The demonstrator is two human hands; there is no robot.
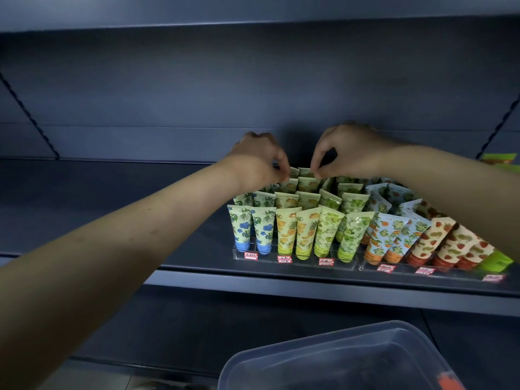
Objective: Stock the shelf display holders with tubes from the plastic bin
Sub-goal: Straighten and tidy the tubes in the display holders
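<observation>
Rows of patterned tubes stand cap-down in a clear display holder (295, 260) on the dark shelf: blue-flower tubes (254, 229), yellow pineapple tubes (298, 232), green lime tubes (340, 232). My left hand (259, 159) pinches the crimped top of a yellow tube (292, 173) in the back row. My right hand (346, 150) pinches the top of the neighbouring back-row yellow tube (306, 172). A second clear holder (422, 270) to the right carries orange-print tubes (388, 237) and strawberry tubes (439, 243).
A translucent plastic bin (323, 358) sits low in front, below the shelf edge (281, 282), with an orange item (450, 381) at its right corner. Red-and-white price tags (284, 259) line the holder fronts. Shelf space lies to the left of the holders. Another shelf (253, 12) hangs overhead.
</observation>
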